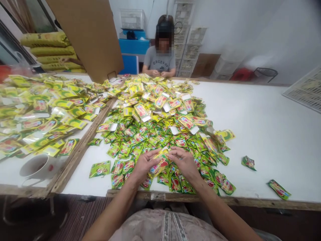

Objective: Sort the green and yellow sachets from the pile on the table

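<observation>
Between my hands is a small yellow carton [159,164] with a red and green fruit print, tilted, its white flap end pointing away from me. My left hand [143,166] grips its left side, thumb on the front face. With fingers closed at the upper right edge by the flap, my right hand [185,164] also holds the carton. Under and around both hands spreads a heap of small green sachets [142,138]. Farther back, several yellow cartons [141,111] lie piled on the sachets, some with white flaps standing open.
A wooden strip [84,145] divides the white table [253,127]. Left of it are more cartons [41,105] and a white mug [37,166]. Loose sachets [279,189] lie at right. Across the table sits a person [160,62]. A cardboard sheet [90,36] stands at back left, a white crate [307,88] at right.
</observation>
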Tool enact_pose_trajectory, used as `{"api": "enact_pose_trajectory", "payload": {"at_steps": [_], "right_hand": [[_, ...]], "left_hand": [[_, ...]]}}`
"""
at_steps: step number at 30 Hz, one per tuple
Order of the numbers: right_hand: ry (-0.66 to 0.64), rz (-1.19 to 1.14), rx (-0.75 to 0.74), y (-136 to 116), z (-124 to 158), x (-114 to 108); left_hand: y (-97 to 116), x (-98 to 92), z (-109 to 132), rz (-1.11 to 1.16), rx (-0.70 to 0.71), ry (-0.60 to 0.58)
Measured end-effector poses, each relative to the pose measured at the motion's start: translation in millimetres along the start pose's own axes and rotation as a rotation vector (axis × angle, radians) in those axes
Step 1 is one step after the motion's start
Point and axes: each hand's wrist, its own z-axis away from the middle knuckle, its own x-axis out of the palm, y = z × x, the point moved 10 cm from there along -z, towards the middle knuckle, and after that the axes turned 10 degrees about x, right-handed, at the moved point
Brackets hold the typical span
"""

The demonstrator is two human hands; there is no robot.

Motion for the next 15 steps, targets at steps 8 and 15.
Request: {"api": "enact_pose_trajectory", "payload": {"at_steps": [8,15], "right_hand": [[0.067,0.18,-0.126,-18,12,1],[0.237,0.231,-0.183,-25,23,-2]], "left_hand": [[3,-2.1,1,-0.003,0.011,0.008],[11,-4.8,2,-0.048,0.06,0.047]]}}
